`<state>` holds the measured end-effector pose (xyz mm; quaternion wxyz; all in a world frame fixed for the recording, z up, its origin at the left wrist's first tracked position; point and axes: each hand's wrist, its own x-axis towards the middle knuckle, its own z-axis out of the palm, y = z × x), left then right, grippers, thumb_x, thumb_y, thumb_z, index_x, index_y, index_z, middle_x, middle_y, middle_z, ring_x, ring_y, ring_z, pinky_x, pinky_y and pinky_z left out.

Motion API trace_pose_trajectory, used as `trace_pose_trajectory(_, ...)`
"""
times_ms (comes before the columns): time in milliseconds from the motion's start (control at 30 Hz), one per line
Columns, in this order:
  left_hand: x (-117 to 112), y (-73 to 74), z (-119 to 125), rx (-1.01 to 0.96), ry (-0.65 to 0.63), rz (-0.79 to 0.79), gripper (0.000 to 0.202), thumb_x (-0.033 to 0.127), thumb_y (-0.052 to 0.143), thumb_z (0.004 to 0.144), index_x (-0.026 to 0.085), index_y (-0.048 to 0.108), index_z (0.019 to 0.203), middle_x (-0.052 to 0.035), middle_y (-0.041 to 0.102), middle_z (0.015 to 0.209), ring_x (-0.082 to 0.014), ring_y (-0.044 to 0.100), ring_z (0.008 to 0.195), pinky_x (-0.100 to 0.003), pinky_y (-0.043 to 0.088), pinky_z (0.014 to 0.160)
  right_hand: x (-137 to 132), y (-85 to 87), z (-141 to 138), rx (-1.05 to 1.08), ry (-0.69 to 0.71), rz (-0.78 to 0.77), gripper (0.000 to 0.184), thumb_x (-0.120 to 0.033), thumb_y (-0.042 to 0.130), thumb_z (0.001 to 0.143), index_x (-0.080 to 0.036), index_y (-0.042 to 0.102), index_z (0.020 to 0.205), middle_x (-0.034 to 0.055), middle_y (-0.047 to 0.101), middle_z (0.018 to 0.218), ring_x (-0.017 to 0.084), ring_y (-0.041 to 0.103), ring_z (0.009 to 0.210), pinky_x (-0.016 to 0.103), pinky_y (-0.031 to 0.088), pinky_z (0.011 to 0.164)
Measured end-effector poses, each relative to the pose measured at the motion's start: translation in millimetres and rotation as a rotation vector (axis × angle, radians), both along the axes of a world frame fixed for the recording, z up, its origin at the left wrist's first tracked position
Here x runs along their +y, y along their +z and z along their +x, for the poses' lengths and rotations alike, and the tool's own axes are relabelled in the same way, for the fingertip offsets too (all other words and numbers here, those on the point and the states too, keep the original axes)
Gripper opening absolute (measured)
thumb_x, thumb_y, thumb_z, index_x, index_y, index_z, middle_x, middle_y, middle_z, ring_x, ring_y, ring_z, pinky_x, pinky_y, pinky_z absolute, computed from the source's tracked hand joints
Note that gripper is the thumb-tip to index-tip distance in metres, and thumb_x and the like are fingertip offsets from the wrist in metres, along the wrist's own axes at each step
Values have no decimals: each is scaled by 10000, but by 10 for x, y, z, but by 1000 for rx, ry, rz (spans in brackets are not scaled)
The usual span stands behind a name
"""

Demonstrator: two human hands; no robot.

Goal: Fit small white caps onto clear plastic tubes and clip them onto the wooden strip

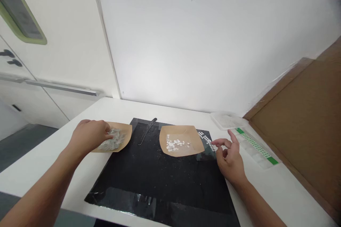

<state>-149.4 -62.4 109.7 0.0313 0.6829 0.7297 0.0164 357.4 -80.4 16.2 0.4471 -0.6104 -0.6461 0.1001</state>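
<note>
My left hand (pixel 93 133) reaches into a brown paper tray (pixel 128 133) on the left, which holds a heap of small clear plastic pieces (pixel 113 142). Its thumb and fingers are drawn together at the heap; what they grip is hidden. At the right edge of the black mat, my right hand (pixel 230 156) is over a clear sheet of white round dots (pixel 205 137). Its index finger and thumb come close together there, with another finger raised; anything between them is too small to make out. A second paper tray (pixel 183 129) holds loose white round pieces (pixel 174 143).
A thin metal tool with a dark end (pixel 147 131) lies on the black mat (pixel 160 181) between the trays. A clear plastic box (pixel 226 120) and a clear case with a green label strip (pixel 257 147) are at the right. A wall and brown board border the white table (pixel 93 110).
</note>
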Motion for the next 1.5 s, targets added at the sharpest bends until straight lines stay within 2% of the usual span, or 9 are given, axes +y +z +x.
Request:
trace_pose_trajectory(200, 19, 70, 15, 63, 31, -21, 415, 465, 665, 787, 242, 783, 1117, -92, 821, 950, -354, 705, 910, -394, 412, 794, 15, -9, -25, -47, 42, -5, 751, -302, 497, 982, -187, 126, 1624, 44, 693, 1003, 149, 543, 583, 319, 516, 608)
trace_pose_trajectory(267, 25, 72, 10, 61, 33, -47, 397, 492, 689, 766, 244, 791, 1059, -91, 817, 925, -359, 706, 891, -389, 417, 758, 14, -7, -28, -41, 59, -8, 746, -288, 490, 980, -187, 126, 1623, 38, 679, 988, 147, 530, 575, 317, 510, 604)
trace_pose_trajectory(367, 37, 66, -25, 45, 52, -95, 319, 547, 715, 737, 245, 787, 813, -99, 799, 833, -344, 700, 788, -379, 412, 668, 19, 1, -21, -31, 69, -10, 728, -252, 483, 968, -189, 150, 1613, 18, 644, 941, 141, 515, 562, 314, 503, 601)
trace_pose_trajectory(533, 73, 98, -102, -7, 84, -159, 397, 591, 733, 741, 219, 683, 614, -87, 775, 701, -304, 686, 720, -348, 402, 592, 38, -4, 6, -14, 103, -1, 690, -215, 450, 963, -185, 183, 1598, -2, 585, 871, 160, 555, 619, 312, 504, 621)
trace_pose_trajectory(767, 93, 171, -112, -79, 75, -193, 532, 670, 718, 764, 193, 602, 556, -61, 762, 628, -273, 681, 638, -331, 420, 596, 35, -7, 12, -16, 135, -19, 661, -234, 469, 966, -202, 225, 1579, 2, 587, 884, 165, 568, 641, 320, 516, 643)
trace_pose_trajectory(1000, 33, 333, -226, -185, 63, -159, 528, 679, 624, 856, 198, 733, 667, -80, 819, 767, -288, 736, 766, -327, 477, 685, 41, 2, 29, -26, 191, -57, 603, -254, 456, 984, -199, 271, 1555, 7, 587, 891, 171, 578, 664, 329, 518, 662)
trace_pose_trajectory(1167, -1, 327, -209, -255, -25, -156, 470, 633, 621, 867, 229, 756, 668, -68, 814, 767, -275, 745, 738, -312, 475, 659, 53, -12, 33, -44, 206, -35, 588, -233, 450, 975, -197, 287, 1539, 11, 587, 895, 170, 582, 669, 321, 513, 650)
trace_pose_trajectory(1333, -25, 395, 98, -364, -190, -94, 470, 608, 560, 923, 231, 758, 726, -43, 781, 727, -228, 712, 675, -296, 485, 670, 30, -9, -15, -53, 220, -5, 524, -222, 458, 965, -204, 372, 1481, 17, 590, 900, 162, 573, 652, 291, 501, 591)
trace_pose_trajectory(1500, 24, 401, 821, -775, -419, -54, 379, 539, 608, 952, 221, 748, 800, -3, 741, 718, -151, 643, 614, -250, 495, 647, -17, 151, -331, -67, 281, 92, 324, -281, 532, 984, -227, 582, 1299, 52, 645, 972, 163, 576, 659, 304, 509, 590)
